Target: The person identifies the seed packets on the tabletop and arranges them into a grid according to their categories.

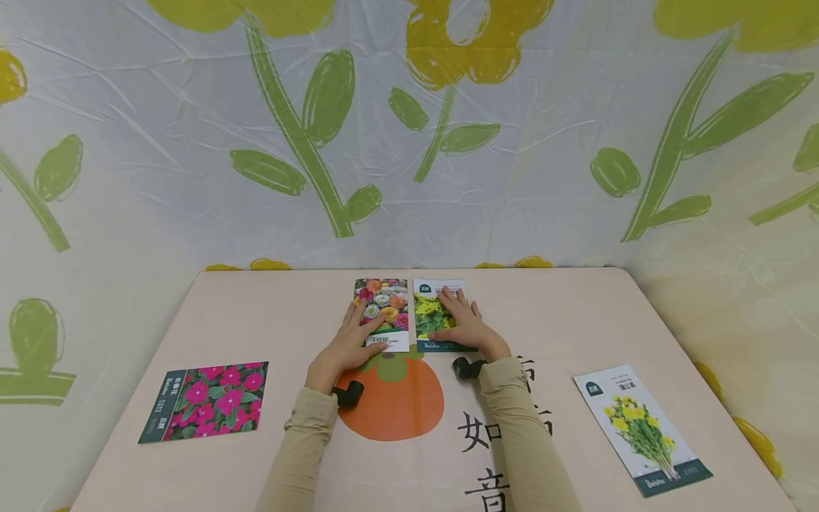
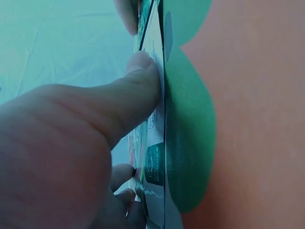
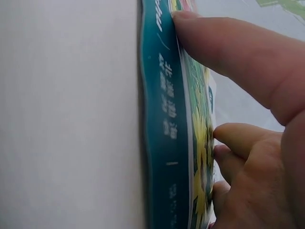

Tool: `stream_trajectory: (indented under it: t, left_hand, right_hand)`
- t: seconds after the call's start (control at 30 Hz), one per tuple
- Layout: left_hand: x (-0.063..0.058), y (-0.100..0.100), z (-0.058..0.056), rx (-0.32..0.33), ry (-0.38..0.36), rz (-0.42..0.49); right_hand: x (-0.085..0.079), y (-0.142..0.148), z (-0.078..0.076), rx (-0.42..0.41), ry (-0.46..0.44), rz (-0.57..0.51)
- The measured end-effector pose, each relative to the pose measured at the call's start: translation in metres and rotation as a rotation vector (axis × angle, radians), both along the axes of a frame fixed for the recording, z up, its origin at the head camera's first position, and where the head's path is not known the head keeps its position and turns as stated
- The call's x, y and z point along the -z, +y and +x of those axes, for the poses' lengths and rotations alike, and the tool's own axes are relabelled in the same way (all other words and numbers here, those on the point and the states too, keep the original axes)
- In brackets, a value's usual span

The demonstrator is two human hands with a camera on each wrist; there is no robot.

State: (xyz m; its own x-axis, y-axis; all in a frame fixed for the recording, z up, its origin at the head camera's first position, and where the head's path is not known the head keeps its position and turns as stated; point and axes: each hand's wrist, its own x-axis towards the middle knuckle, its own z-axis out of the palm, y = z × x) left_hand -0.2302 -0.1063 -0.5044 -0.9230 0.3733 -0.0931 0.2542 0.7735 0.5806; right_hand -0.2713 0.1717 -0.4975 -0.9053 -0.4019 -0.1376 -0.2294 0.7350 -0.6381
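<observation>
Two flower seed packets lie side by side, a narrow gap between them, toward the back of the table. On the left one, a packet with multicoloured blooms [image 1: 398, 300], my left hand [image 1: 345, 348] rests with fingers spread. In the left wrist view its thumb [image 2: 136, 93] touches the packet's pale lower part. My right hand [image 1: 471, 328] lies over the packet with yellow flowers [image 1: 425, 307], fingers extended and covering part of its front. The right wrist view shows that packet's dark green bottom band [image 3: 164, 109], with the thumb [image 3: 228, 45] at the band's upper edge.
A packet with magenta flowers [image 1: 224, 400] lies sideways at the left of the table [image 1: 256, 313]. Toward the right front, a white packet with a yellow flower bunch [image 1: 640, 427] lies at an angle. A flower-printed curtain [image 1: 544, 178] hangs behind the table's back edge.
</observation>
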Motion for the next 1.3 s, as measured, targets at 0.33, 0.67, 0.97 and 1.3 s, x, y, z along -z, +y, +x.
stream_trajectory:
  t: [0.33, 0.67, 0.97, 1.3]
  left_hand:
    - [0.0027, -0.0011, -0.0004, 0.001, 0.001, -0.006]
    - [0.0015, -0.0022, 0.0006, 0.01, 0.005, 0.014]
    - [0.0007, -0.0038, 0.0013, 0.023, 0.012, 0.022]
    - [0.0016, -0.0026, 0.0004, 0.004, -0.023, 0.029]
  right_hand:
    - [0.0005, 0.0, 0.0013, -0.016, 0.016, -0.016]
    - [0.0018, 0.0011, 0.0018, -0.02, 0.028, -0.031]
    - [0.0018, 0.0018, 0.0015, -0.018, 0.032, -0.021]
    - [0.0026, 0.0039, 0.001, -0.043, 0.042, -0.027]
